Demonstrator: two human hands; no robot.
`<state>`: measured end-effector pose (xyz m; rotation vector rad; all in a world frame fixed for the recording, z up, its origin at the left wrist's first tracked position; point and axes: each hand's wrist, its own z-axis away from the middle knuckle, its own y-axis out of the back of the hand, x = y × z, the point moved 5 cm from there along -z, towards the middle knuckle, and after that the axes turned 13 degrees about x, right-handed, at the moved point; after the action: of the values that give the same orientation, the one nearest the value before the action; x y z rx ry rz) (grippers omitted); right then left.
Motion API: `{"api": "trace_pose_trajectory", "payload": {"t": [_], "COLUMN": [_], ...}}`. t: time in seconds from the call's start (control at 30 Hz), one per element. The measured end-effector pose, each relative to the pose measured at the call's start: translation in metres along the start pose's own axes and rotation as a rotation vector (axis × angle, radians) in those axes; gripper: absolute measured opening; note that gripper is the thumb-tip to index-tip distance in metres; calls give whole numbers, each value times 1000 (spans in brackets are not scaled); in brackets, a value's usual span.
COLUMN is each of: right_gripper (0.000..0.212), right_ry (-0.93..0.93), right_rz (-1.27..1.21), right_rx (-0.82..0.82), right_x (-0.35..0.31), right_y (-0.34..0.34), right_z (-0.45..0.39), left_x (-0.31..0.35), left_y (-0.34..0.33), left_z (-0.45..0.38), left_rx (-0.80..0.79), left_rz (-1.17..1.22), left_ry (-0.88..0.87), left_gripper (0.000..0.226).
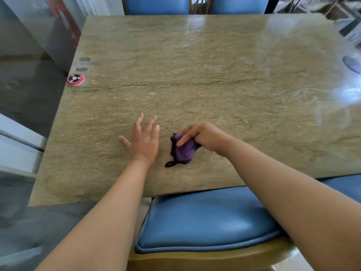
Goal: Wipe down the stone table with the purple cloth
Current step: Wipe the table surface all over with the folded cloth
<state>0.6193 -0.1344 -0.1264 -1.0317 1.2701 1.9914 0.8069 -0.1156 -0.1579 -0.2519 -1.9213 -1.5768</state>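
Note:
The tan stone table (195, 65) fills most of the view. A bunched purple cloth with a dark edge (182, 151) lies on it near the front edge. My right hand (205, 135) is closed on the cloth's upper part, fingers curled over it. My left hand (145, 138) rests flat on the stone just left of the cloth, fingers spread, holding nothing. A small gap separates the two hands.
A round red and black disc (75, 79) sits at the table's left edge. A blue padded chair (205, 222) stands below the front edge, and two more blue chairs (156, 4) stand at the far side. A glass panel (29, 75) lies to the left.

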Motion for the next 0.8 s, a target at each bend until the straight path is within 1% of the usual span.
{"api": "trace_pose_trajectory", "payload": {"t": [0.07,0.1,0.13,0.17,0.23,0.33,0.43,0.5,0.53,0.57,0.63,0.67,0.7,0.73,0.77,0.8], "right_gripper": [52,50,48,47,47,51,51,46,46,49,55,59,62,65,68,69], "right_ry": [197,294,360,347,258,86,-95,-212,-243,-259,-236,-225,-220,-212,-221,-253], "right_rz": [148,209,264,273,283,289,335,327,277,177,-147,-268,-301,-231,-84,81], "right_rx": [-160,-211,-241,-268,-285,-219,-190,-205,-156,-40,243,357,472,581,672,723], "right_x": [-9,-9,-6,0,15,51,80,78,71,61,41,37,40,45,55,65], "right_y": [-33,-41,-40,-32,-7,38,73,86,89,94,101,105,109,115,119,121], "right_z": [4,9,14,18,26,39,52,53,47,36,8,-8,-23,-38,-49,-56], "left_x": [19,25,30,34,40,43,41,41,42,43,44,44,43,42,42,41], "left_y": [-7,-12,-17,-23,-33,-47,-55,-56,-56,-55,-54,-54,-55,-56,-56,-57], "left_z": [-4,-6,-6,-5,-3,-1,1,1,1,0,0,0,-1,-2,-2,-3], "left_rx": [-53,-77,-99,-115,-145,-163,-134,-107,-98,-95,-100,-107,-115,-120,-122,-122], "left_rz": [42,48,47,44,14,-120,-308,-350,-350,-349,-358,-364,-370,-376,-384,-391], "left_ry": [-29,-44,-57,-71,-108,-163,-224,-240,-237,-238,-249,-254,-258,-261,-266,-273], "left_gripper": [42,41,41,41,42,47,54,60,61,62,62,62,63,63,64,66]}}
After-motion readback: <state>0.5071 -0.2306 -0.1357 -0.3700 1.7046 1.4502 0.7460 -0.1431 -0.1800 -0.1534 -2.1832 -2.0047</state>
